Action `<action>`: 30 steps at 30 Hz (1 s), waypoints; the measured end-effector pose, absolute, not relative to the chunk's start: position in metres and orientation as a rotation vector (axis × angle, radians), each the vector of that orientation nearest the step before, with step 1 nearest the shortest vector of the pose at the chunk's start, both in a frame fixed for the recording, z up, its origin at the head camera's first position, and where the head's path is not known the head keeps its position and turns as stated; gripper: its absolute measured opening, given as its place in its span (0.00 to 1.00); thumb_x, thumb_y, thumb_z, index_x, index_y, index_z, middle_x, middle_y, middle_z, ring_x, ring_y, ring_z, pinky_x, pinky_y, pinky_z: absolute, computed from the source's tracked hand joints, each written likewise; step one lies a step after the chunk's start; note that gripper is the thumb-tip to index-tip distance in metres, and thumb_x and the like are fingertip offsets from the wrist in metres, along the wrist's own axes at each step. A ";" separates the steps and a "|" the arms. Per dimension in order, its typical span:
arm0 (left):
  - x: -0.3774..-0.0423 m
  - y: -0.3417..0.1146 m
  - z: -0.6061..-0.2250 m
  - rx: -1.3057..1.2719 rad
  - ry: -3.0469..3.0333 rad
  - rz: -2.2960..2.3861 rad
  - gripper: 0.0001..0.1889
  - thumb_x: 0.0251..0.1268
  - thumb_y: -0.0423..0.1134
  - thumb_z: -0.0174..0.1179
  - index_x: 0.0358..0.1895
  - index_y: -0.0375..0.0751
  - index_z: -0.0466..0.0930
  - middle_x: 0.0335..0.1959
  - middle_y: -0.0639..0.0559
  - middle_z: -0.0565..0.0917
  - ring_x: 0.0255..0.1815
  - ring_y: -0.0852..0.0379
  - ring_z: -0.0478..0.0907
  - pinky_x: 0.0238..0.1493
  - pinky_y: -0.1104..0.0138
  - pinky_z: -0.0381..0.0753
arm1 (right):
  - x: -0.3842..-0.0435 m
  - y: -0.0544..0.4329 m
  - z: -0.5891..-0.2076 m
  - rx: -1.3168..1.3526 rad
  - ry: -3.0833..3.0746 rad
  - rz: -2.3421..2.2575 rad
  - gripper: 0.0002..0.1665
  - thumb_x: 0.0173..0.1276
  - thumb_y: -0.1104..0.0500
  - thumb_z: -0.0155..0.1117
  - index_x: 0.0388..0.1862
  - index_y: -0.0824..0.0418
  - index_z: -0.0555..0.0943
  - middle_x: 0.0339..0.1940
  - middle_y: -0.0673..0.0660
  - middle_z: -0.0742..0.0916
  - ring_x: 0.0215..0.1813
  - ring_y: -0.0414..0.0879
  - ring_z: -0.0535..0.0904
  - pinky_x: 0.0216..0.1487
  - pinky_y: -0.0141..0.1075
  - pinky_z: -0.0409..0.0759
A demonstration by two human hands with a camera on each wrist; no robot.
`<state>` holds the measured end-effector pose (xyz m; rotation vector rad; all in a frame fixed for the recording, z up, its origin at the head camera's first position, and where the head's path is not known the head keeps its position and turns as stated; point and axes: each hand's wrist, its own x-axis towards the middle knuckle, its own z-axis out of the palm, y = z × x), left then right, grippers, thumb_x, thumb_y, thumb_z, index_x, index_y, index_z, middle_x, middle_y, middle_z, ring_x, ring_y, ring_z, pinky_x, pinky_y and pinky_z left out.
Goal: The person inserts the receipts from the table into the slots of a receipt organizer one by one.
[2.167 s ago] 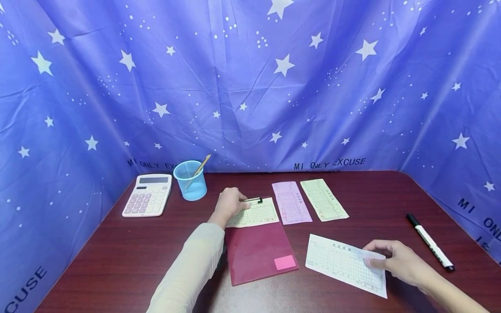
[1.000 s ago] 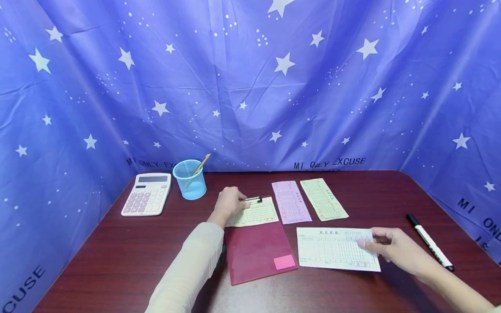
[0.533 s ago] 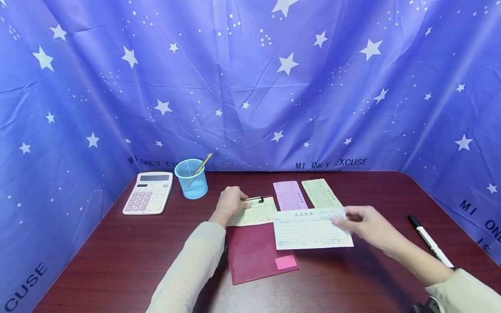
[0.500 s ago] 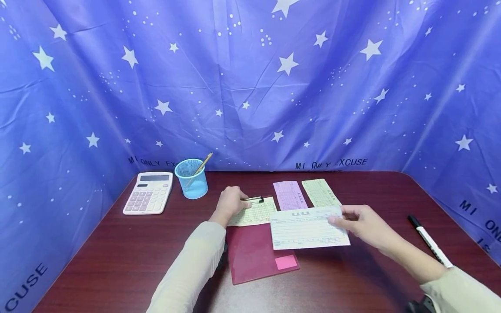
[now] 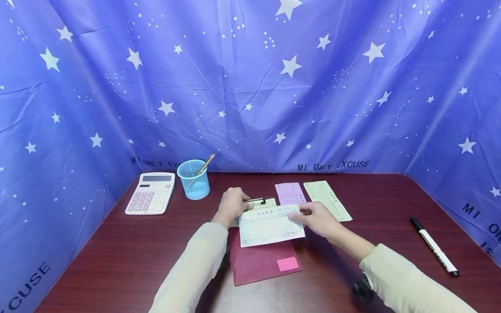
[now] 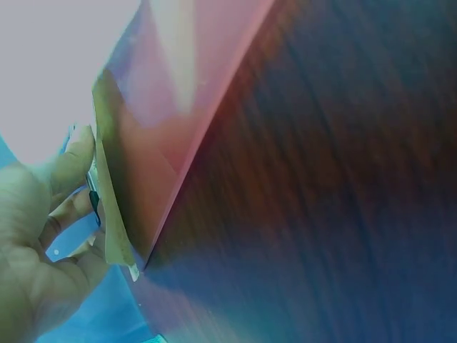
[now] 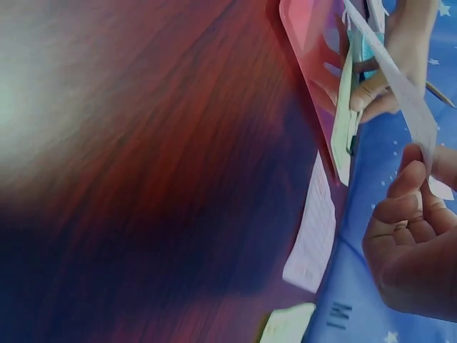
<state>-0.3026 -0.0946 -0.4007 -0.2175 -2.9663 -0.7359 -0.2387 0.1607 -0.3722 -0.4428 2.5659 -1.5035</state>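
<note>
One white slip (image 5: 264, 228), held above the red clipboard (image 5: 256, 264).
The right hand (image 5: 318, 219) pinches its edge between fingers and thumb; it has shifted leftward, bringing it close to the clip (image 5: 263, 201) that the left hand (image 5: 232, 203) pinches above a yellow slip (image 5: 271, 203).

Table (image 5: 129, 256): curtain (image 5: 250, 78) behind far edge. Far left corner: calculator (image 5: 150, 194); cup (image 5: 199, 189) just right of it, near far edge, pencil (image 5: 207, 162) in cup, leaning right. Mid-table: folder (image 5: 254, 263), label (image 5: 287, 264) at its near right corner. Lower slip (image 5: 271, 203) on folder's far end; clip (image 5: 263, 201) at slip's far side, left hand (image 5: 232, 204) on clip. Upper slip (image 5: 268, 228) above folder, partly covering lower slip in head view; right hand (image 5: 318, 219) at its right end. Right of folder's far end: first loose slip (image 5: 289, 192), then second loose slip (image 5: 330, 202). Marker (image 5: 434, 247) near right edge, well apart.
</note>
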 end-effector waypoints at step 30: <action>-0.313 -0.099 -0.392 -0.305 -3.059 -0.662 0.13 0.57 0.41 0.77 0.44 0.41 0.92 0.45 0.49 0.90 0.59 0.44 0.82 0.62 0.55 0.78 | -0.265 0.087 -0.400 -0.104 2.977 -1.007 0.28 0.57 0.59 0.75 0.10 0.53 0.65 0.13 0.46 0.66 0.23 0.42 0.63 0.25 0.32 0.60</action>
